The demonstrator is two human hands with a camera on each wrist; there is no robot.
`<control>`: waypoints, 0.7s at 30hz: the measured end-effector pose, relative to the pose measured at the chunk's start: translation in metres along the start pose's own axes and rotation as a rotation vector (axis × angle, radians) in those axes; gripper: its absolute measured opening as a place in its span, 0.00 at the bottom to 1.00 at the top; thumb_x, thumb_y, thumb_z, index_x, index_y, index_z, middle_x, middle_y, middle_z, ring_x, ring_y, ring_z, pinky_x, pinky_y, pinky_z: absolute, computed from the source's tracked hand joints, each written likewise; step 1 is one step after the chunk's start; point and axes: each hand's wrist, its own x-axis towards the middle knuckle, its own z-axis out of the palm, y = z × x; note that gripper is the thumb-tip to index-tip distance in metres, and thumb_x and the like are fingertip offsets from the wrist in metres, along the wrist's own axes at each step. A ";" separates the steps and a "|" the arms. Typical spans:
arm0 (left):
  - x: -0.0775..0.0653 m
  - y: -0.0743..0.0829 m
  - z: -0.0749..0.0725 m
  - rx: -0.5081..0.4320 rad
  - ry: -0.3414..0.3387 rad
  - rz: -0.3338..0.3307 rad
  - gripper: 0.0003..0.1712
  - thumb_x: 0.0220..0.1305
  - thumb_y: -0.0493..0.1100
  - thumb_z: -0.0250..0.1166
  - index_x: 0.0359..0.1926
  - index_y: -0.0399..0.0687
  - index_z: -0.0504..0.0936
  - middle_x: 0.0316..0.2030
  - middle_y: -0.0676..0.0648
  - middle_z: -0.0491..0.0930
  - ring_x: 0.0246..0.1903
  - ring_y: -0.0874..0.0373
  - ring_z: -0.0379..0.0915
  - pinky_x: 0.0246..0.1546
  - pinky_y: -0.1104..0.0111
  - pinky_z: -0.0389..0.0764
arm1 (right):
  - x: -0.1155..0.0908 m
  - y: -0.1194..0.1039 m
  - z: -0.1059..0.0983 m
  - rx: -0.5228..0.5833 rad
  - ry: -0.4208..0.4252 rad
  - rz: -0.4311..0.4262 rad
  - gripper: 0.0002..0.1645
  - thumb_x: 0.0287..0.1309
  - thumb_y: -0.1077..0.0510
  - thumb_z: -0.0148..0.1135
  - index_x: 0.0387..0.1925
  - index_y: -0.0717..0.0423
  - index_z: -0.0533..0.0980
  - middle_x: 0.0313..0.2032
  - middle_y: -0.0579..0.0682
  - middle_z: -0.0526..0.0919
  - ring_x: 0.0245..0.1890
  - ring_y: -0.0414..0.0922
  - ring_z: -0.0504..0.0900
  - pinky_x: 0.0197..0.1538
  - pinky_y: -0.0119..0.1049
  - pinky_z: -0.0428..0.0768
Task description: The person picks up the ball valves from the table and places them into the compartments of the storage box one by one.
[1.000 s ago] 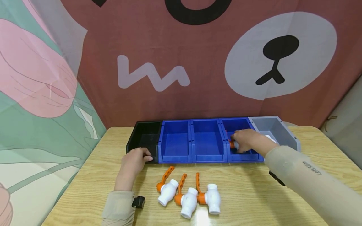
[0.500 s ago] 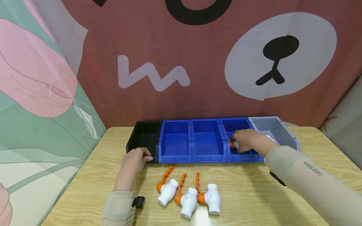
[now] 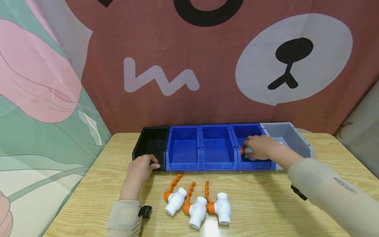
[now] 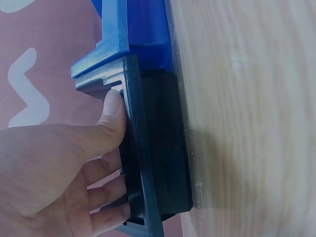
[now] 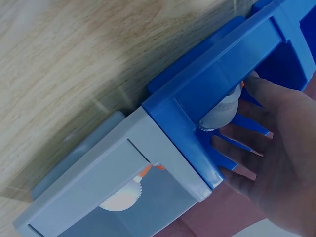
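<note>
In the head view, my left hand (image 3: pixel 142 167) grips the front rim of the black bin (image 3: pixel 152 144), thumb outside and fingers inside. At the right, my right hand (image 3: pixel 259 147) reaches into the rightmost blue bin (image 3: pixel 257 165), its fingers loosely spread around a white ball valve (image 5: pixel 220 114) with an orange handle part. The valve lies low in that bin, partly hidden by the rim and hand; firm contact is not visible. On the table lie three more white valves with orange handles: a left one (image 3: pixel 176 201), a middle one (image 3: pixel 197 212) and a right one (image 3: pixel 222 208).
Two more blue bins, a left one (image 3: pixel 183 166) and a middle one (image 3: pixel 219 165), stand joined in the row. A grey bin (image 3: pixel 296 140) ends it at the right, holding a white valve (image 5: pixel 124 196). The wooden table (image 3: pixel 254 204) meets a printed curtain (image 3: pixel 219 98) behind.
My right hand and sleeve have shifted slightly to the right, and its fingers have loosened, leaving more of the valve in the blue bin visible. The left hand stays on the black bin.
</note>
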 end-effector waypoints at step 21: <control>-0.001 0.001 -0.001 0.002 -0.001 0.000 0.06 0.61 0.47 0.71 0.31 0.50 0.86 0.33 0.48 0.85 0.34 0.49 0.81 0.36 0.51 0.81 | -0.040 -0.010 0.001 0.010 0.180 -0.063 0.20 0.57 0.50 0.71 0.47 0.57 0.83 0.43 0.53 0.84 0.44 0.55 0.82 0.46 0.55 0.80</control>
